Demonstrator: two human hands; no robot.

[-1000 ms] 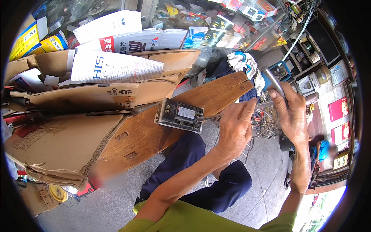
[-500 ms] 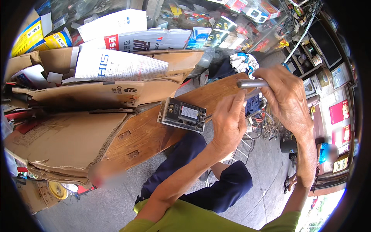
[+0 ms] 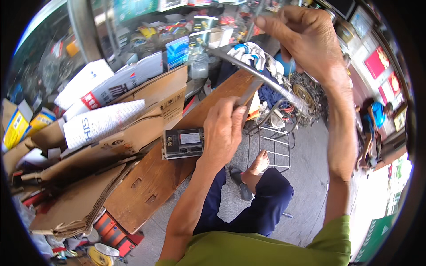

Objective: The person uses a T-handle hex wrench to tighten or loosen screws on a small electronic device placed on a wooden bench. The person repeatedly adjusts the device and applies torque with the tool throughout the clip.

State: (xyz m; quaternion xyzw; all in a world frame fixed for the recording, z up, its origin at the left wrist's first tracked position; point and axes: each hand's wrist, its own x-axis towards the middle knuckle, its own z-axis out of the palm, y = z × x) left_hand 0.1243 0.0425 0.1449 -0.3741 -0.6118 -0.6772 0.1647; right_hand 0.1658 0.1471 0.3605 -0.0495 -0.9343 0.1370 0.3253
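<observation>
My left hand (image 3: 223, 131) is closed around the shaft of a T-shaped metal tool (image 3: 262, 79), whose long crossbar slants over the wooden bench, blurred along part of its length. Above the crossbar's right half, my right hand (image 3: 310, 42) is raised with thumb out and fingers bent and apart, and I see nothing in it. A black boxy device (image 3: 183, 143) with a pale label and brass-coloured terminals lies on the wooden bench (image 3: 133, 195). My left hand covers its right end, so whether the tool's shaft meets it is hidden.
Flattened cardboard (image 3: 84, 195) and opened cartons crowd the left. Behind stands a glass cabinet (image 3: 146, 20) with small packages. Beyond the bench are a metal rack (image 3: 273, 148) and coiled cables (image 3: 306, 95). A person in blue (image 3: 375, 117) is at the far right.
My right hand has come off the tool's metal bar and risen. The crossbar now slants down to the right. The view has shifted; my left hand still grips the shaft.
</observation>
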